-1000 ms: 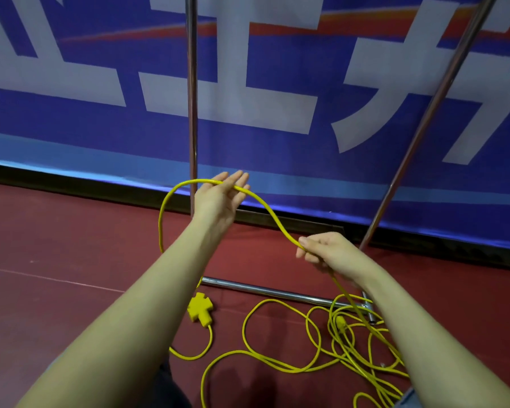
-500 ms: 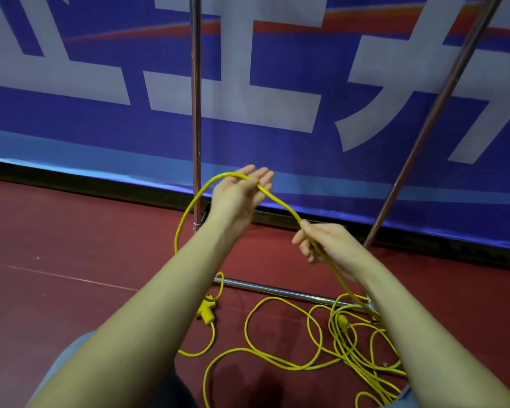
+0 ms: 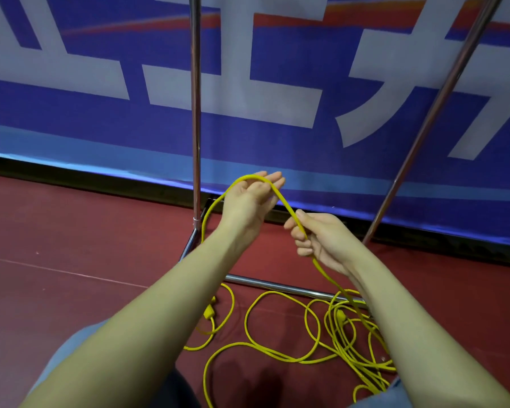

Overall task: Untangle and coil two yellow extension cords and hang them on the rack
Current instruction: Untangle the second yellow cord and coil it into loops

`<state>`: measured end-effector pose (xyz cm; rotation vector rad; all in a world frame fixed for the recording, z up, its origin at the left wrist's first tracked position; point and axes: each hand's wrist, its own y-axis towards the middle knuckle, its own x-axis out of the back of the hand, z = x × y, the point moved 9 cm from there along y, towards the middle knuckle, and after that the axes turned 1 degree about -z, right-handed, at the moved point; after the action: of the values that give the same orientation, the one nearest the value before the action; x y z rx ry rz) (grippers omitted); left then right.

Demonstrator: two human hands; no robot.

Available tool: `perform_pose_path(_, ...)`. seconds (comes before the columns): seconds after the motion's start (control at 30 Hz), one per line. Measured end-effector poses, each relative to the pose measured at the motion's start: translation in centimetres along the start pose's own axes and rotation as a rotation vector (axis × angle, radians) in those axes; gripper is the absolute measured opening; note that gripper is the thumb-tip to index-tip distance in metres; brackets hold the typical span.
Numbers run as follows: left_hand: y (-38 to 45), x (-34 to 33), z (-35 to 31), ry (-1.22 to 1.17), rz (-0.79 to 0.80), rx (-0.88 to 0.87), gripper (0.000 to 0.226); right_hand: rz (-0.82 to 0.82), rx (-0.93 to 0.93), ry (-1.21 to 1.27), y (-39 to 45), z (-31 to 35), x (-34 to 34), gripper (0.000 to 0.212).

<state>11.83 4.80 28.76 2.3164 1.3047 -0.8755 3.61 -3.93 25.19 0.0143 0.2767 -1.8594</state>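
Clothing: pale blue fabric (image 3: pixel 71 348) shows at the near left edge under the left forearm, and a scrap of the same at the near right.
Floor: dark red, smooth and matte (image 3: pixel 71 231), crossed on the left by a thin pale line.
Loose cord: thin, round, glossy yellow cord (image 3: pixel 280 356) lies on the floor in wide open loops at near centre, thickening into a tangled heap on the near right, partly hidden behind the right forearm.
Plug: a chunky yellow plug (image 3: pixel 209 312) lies on the floor just right of the left forearm, cord running from it in a small curl.
Rack base: a polished chrome tube (image 3: pixel 277 287) lies low across the floor just beyond the loops, bending at a left corner toward the wall.
Right hand: the right hand (image 3: pixel 318 240) is curled round the cord, thumb and fingers pinching it; the cord drops from below the hand down to the heap.
Left hand: the left hand (image 3: pixel 252 198) is held flat, fingers straight and pointing away; the cord is draped over them as a smooth arch, not clenched.
Held loop: from the left hand one side slopes right into the right hand, the other falls left in a long curve behind the left forearm.
Rack uprights: two shiny metal poles, one vertical (image 3: pixel 195 113) at centre left, one leaning (image 3: pixel 436 113) on the right.
Wall: a blue banner (image 3: pixel 71 128) of fine woven texture with big blocky white characters, a red streak on top and a black skirting beneath.
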Motion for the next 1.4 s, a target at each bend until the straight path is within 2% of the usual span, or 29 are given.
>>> perform_pose_path(0.1, 0.5, 0.5, -1.6, -0.071, -0.030, -0.044, 0.020, 0.017, 0.015, -0.131, -0.1, -0.2, 0.2, 0.032)
perform_pose_path(0.2, 1.2, 2.4, -3.4, -0.185, -0.158, -0.106, 0.020, -0.039, -0.025, -0.473, -0.1, -1.4, 2.4, 0.038)
perform_pose_path(0.27, 1.9, 4.3, -4.5, -0.276, -0.253, -0.136, 0.022, -0.044, -0.053, -0.579, -0.3, -2.2, 3.4, 0.038)
perform_pose_path(0.37, 2.5, 5.0, -3.5, -0.236, -0.266, -0.038, 0.027, -0.046, -0.036, -0.430, -0.4, -2.4, 3.3, 0.036)
perform_pose_path(0.47, 1.3, 2.2, 0.4, 0.010, -0.111, 0.160, 0.019, -0.040, 0.004, -0.264, -0.3, -1.6, 2.2, 0.035)
perform_pose_path(0.53, 0.3, 0.8, 2.1, 0.095, -0.044, 0.201, 0.018, -0.026, 0.028, -0.171, -0.1, -0.8, 1.3, 0.035)
perform_pose_path(0.63, 0.3, 0.3, 1.6, 0.060, -0.015, 0.160, 0.015, -0.012, 0.051, -0.145, -0.1, -0.2, 0.5, 0.035)
perform_pose_path(0.7, 1.0, 0.7, 0.1, 0.022, -0.033, 0.098, 0.019, -0.028, 0.036, -0.277, 0.0, -0.6, 1.1, 0.037)
perform_pose_path(0.8, 2.0, 2.5, -2.2, -0.083, -0.122, -0.003, 0.030, -0.025, -0.091, -0.492, -0.1, -2.6, 2.9, 0.041)
perform_pose_path(0.87, 2.4, 4.3, -3.1, -0.189, -0.219, -0.040, 0.033, -0.034, -0.119, -0.452, -0.3, -3.3, 3.8, 0.041)
perform_pose_path(0.93, 2.7, 5.3, -2.7, -0.217, -0.264, -0.001, 0.024, -0.049, -0.079, -0.339, -0.2, -2.9, 3.9, 0.040)
perform_pose_path(1.07, 0.8, 1.8, 1.5, 0.006, -0.081, 0.210, 0.007, -0.042, 0.015, -0.228, 0.2, -1.6, 2.0, 0.037)
perform_pose_path(1.13, 0.1, 0.9, 2.3, 0.070, -0.064, 0.185, 0.017, -0.026, 0.026, -0.189, 0.4, -1.2, 1.0, 0.037)
perform_pose_path(1.23, 0.5, 1.5, 1.2, 0.013, -0.108, 0.117, 0.027, -0.004, -0.010, -0.178, 0.5, -1.4, 0.6, 0.038)
perform_pose_path(1.4, 2.4, 4.7, -2.4, -0.167, -0.258, -0.029, 0.029, 0.002, -0.122, -0.379, 0.0, -3.2, 2.7, 0.042)
